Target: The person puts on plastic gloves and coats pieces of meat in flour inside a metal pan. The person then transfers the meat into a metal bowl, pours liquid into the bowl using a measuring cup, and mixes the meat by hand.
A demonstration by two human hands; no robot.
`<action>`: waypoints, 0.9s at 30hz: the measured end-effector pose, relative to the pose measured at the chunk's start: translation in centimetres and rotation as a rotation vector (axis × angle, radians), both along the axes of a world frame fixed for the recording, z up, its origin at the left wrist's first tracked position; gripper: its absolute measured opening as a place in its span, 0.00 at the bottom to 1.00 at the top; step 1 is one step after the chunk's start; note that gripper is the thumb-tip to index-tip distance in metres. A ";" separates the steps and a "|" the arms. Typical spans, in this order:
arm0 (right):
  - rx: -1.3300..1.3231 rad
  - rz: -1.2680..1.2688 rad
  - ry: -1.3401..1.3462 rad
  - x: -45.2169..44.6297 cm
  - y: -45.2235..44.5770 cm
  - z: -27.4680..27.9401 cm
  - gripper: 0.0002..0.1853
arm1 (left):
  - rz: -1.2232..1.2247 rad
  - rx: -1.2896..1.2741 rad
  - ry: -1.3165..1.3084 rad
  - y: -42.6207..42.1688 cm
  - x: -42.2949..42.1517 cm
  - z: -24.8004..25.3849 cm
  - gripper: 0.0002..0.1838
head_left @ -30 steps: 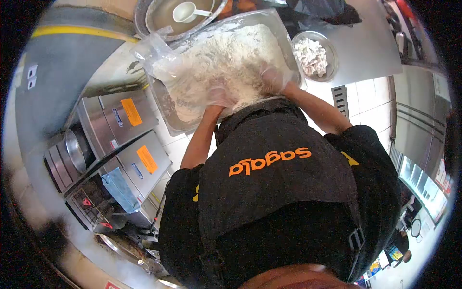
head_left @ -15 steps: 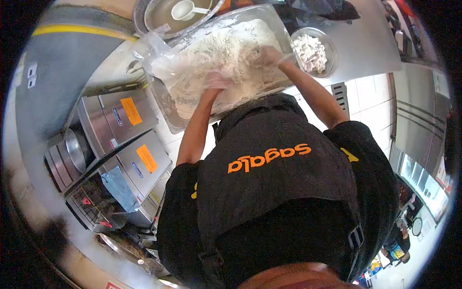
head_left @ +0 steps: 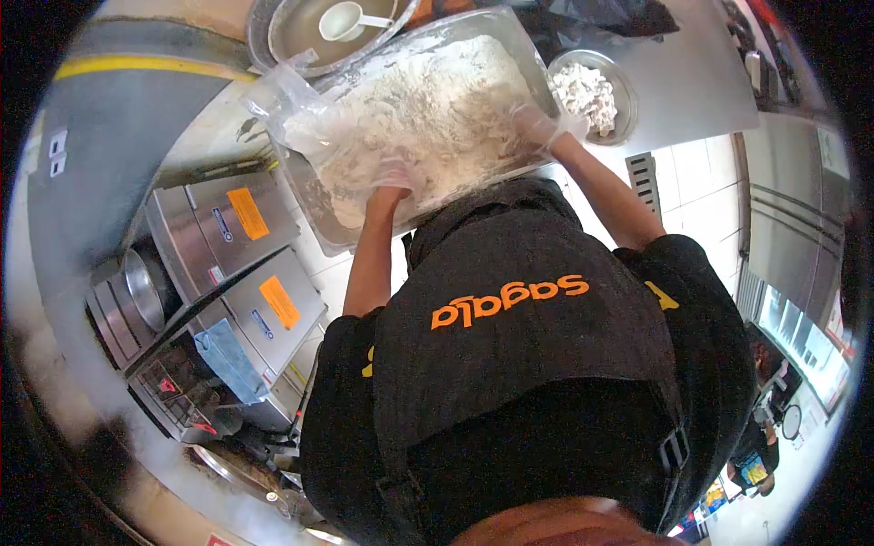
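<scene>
A large rectangular metal tray [head_left: 330,238] holds a deep layer of white flour [head_left: 446,77]. Down in the flour, near the tray's front side, is my left hand [head_left: 395,171], in a clear thin glove. My right hand [head_left: 535,126], gloved the same way, works in the flour by the tray's right wall. Flour and motion blur hide the fingers of both hands, so whether anything is in them does not show. A crumpled clear plastic bag [head_left: 299,107] lies over the left corner of the tray.
Right of the tray, a round metal bowl [head_left: 626,96] holds pale pieces [head_left: 585,96]. Behind, a white scoop [head_left: 342,22] rests in a big basin [head_left: 264,32]. Dark plastic [head_left: 628,16] lies at the back. Fryer baskets [head_left: 177,396] and steel units [head_left: 238,227] stand left. A person [head_left: 754,460] is far off.
My left hand has moved a little left and toward me through the flour. The right hand has shifted slightly right and nearer, closer to the tray's right wall.
</scene>
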State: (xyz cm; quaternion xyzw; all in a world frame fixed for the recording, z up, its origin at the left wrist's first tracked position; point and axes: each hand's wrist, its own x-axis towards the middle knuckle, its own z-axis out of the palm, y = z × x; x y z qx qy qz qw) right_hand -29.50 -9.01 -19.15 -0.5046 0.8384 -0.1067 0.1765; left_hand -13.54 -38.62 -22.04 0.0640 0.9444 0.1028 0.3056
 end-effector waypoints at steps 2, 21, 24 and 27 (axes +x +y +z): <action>0.094 -0.097 0.047 3.5 -2.1 9.1 0.36 | 0.137 -0.033 0.041 1.8 0.7 0.5 0.20; -0.227 -0.294 -0.198 3.9 -2.0 4.9 0.21 | 0.243 0.370 0.173 -0.8 2.4 -3.9 0.19; -0.260 -0.318 -0.362 0.5 -0.7 1.1 0.23 | 0.697 0.904 0.011 -3.6 2.6 -3.8 0.23; 0.036 -0.576 -0.689 -0.6 -1.5 7.2 0.29 | 0.960 0.649 -0.154 -1.2 -1.1 7.5 0.23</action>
